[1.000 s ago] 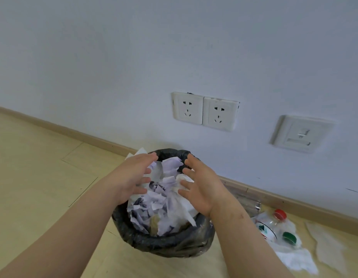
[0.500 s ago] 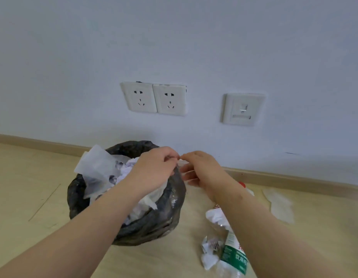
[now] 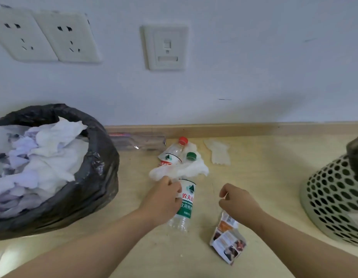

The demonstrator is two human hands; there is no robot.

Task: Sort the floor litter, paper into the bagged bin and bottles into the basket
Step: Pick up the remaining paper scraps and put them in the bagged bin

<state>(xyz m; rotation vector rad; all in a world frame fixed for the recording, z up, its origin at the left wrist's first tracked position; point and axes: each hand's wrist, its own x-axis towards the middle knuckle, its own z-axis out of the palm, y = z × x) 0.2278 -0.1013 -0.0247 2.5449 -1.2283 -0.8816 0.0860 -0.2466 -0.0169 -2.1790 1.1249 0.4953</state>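
A clear bottle with a green label [image 3: 186, 205] lies on the floor, and my left hand [image 3: 164, 197] grips its left side with curled fingers. White tissue [image 3: 180, 169] drapes over its upper part, with a green cap [image 3: 191, 156] showing beyond. A red-capped bottle [image 3: 174, 154] lies behind it. My right hand [image 3: 237, 203] pinches the top of a crumpled printed leaflet [image 3: 228, 240] that hangs down to the floor. The black-bagged bin [image 3: 93, 177], heaped with white paper, stands at the left. The perforated basket [image 3: 334, 199] stands at the right edge.
A clear plastic tray [image 3: 138, 142] lies along the skirting board behind the bin. A flat translucent sheet [image 3: 218, 155] lies on the floor near the wall. Wall sockets [image 3: 43, 37] and a switch plate [image 3: 167, 47] are above.
My view swung right and down, away from the bin. Both hands left the bin's paper; the left now holds the green-labelled bottle and the right holds the leaflet.
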